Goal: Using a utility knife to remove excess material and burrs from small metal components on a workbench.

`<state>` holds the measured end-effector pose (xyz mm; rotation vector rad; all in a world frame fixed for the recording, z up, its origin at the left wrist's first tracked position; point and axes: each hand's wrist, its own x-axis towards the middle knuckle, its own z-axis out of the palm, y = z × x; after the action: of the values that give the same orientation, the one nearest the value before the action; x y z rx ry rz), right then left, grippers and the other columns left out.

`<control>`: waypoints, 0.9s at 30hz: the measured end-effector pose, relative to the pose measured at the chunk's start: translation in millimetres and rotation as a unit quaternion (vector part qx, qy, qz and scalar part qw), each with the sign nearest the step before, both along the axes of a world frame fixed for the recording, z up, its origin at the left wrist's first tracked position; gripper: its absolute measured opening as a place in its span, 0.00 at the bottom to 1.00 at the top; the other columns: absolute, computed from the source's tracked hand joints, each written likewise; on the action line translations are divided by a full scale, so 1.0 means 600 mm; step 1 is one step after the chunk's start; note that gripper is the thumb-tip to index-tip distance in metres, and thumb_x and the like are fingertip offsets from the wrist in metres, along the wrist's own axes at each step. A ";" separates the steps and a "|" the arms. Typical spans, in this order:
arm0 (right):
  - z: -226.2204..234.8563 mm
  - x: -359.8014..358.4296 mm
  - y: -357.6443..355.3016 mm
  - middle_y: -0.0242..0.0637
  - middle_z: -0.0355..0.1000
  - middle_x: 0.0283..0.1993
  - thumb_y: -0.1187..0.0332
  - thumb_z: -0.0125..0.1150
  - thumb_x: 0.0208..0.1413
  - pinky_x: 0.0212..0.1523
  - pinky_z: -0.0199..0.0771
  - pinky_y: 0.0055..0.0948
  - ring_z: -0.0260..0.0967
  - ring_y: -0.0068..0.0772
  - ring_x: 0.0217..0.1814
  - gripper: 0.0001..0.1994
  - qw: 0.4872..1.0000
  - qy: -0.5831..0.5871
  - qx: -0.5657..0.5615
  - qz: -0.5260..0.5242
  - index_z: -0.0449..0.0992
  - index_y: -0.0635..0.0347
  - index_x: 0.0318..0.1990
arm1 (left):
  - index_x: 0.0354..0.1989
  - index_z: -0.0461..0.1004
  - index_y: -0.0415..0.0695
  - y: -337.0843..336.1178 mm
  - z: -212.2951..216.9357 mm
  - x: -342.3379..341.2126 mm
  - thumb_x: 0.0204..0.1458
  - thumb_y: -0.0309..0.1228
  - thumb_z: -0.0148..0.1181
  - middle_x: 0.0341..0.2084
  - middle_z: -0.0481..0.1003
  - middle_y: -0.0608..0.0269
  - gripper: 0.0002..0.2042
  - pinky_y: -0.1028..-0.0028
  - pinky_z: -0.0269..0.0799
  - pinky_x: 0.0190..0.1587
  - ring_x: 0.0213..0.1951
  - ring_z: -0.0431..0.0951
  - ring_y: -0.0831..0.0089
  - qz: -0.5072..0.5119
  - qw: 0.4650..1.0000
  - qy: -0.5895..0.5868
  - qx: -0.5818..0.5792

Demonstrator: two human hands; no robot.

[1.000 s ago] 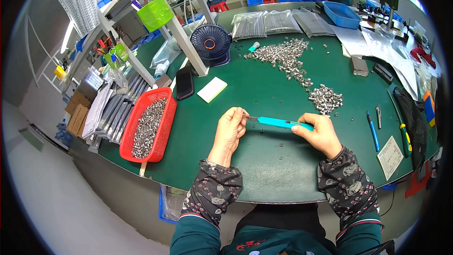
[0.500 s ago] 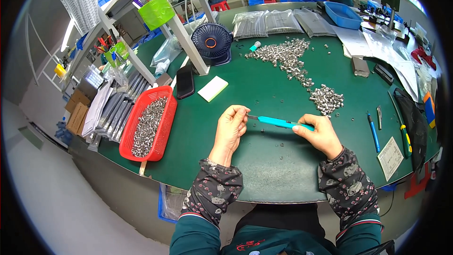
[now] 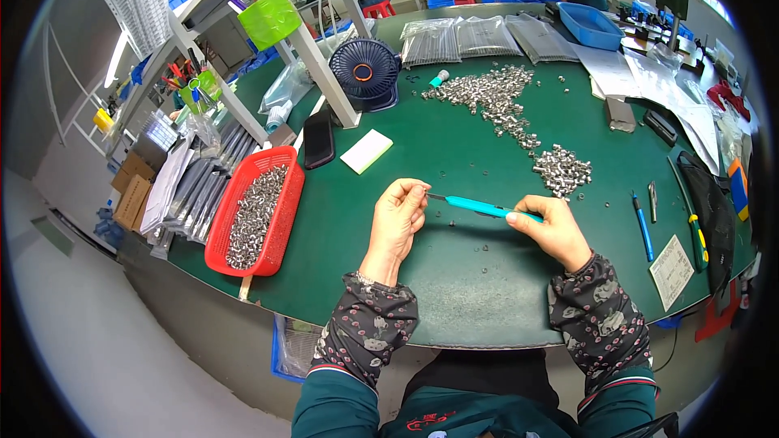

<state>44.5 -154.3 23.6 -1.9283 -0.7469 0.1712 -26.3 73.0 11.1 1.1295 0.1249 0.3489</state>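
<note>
My right hand [image 3: 552, 231] is closed round a teal utility knife [image 3: 477, 207], the thumb lying along its handle. Its thin dark blade points left, toward my left hand [image 3: 399, 215]. There the thumb and forefinger are pinched together at the blade's tip; what they hold is too small and covered to make out. Both hands are above the green table [image 3: 454, 300]. Beyond them lies a pile of small silvery metal rings [image 3: 561, 172], with a larger spread of the same pieces [image 3: 491, 97] behind it. A few tiny dark bits are scattered below the knife.
At the left, a red plastic basket [image 3: 280, 227] holds many small metal pieces. Near it are a black phone [image 3: 319, 139], a pale notepad [image 3: 366, 152] and a dark blue fan [image 3: 364, 75]. A blue pen [image 3: 642, 225], a paper slip [image 3: 671, 272] and a yellow-green handled tool [image 3: 698, 243] lie right.
The knife's handle end has dipped very slightly and shifted a little right with my right hand. My left hand keeps its pinch in nearly the same place.
</note>
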 end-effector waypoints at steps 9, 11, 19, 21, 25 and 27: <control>0.011 -0.023 0.010 0.39 0.66 0.21 0.62 0.62 0.37 0.21 0.62 0.30 0.65 0.38 0.21 0.13 0.955 -0.285 -0.001 -0.085 0.70 0.62 0.25 | 0.28 0.68 0.39 0.001 0.001 0.001 0.51 0.32 0.51 0.15 0.62 0.71 0.08 0.89 0.46 0.11 0.12 0.53 0.89 0.034 0.998 0.035 0.041; 0.010 -0.025 0.013 0.40 0.65 0.21 0.63 0.62 0.37 0.21 0.62 0.30 0.65 0.37 0.21 0.12 0.942 -0.323 0.040 -0.088 0.70 0.61 0.27 | 0.28 0.68 0.39 0.004 -0.001 0.000 0.51 0.33 0.50 0.14 0.62 0.71 0.09 0.89 0.46 0.11 0.11 0.53 0.89 0.033 0.998 0.038 0.027; 0.009 -0.016 0.004 0.40 0.66 0.21 0.59 0.61 0.38 0.21 0.62 0.30 0.64 0.36 0.19 0.14 0.985 -0.168 -0.002 -0.047 0.71 0.61 0.26 | 0.28 0.68 0.40 0.004 -0.003 -0.001 0.52 0.35 0.48 0.17 0.63 0.70 0.10 0.90 0.47 0.11 0.13 0.55 0.89 0.017 0.999 0.026 -0.017; 0.014 -0.016 0.002 0.40 0.67 0.21 0.58 0.61 0.38 0.21 0.63 0.30 0.64 0.35 0.19 0.15 0.989 -0.139 -0.018 -0.041 0.72 0.61 0.26 | 0.28 0.68 0.40 0.003 -0.002 0.000 0.52 0.34 0.48 0.17 0.63 0.70 0.10 0.90 0.47 0.12 0.13 0.55 0.89 0.015 0.999 0.029 -0.016; 0.007 -0.011 0.002 0.40 0.67 0.21 0.58 0.61 0.37 0.22 0.63 0.30 0.65 0.36 0.19 0.15 0.992 -0.120 -0.017 -0.028 0.72 0.61 0.26 | 0.28 0.68 0.40 0.000 0.001 0.000 0.52 0.34 0.48 0.16 0.63 0.71 0.09 0.90 0.47 0.12 0.13 0.55 0.89 0.012 0.999 0.030 -0.001; 0.008 -0.008 0.002 0.40 0.67 0.21 0.58 0.61 0.37 0.22 0.63 0.30 0.65 0.36 0.20 0.15 0.996 -0.076 -0.040 -0.021 0.72 0.62 0.26 | 0.28 0.68 0.40 -0.001 0.001 0.000 0.52 0.35 0.48 0.15 0.62 0.71 0.10 0.89 0.47 0.11 0.13 0.55 0.89 0.008 0.999 0.030 0.019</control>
<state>39.5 -153.2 28.6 -2.0490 -0.8099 0.0293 -26.1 72.4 11.4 1.1775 0.1819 0.3327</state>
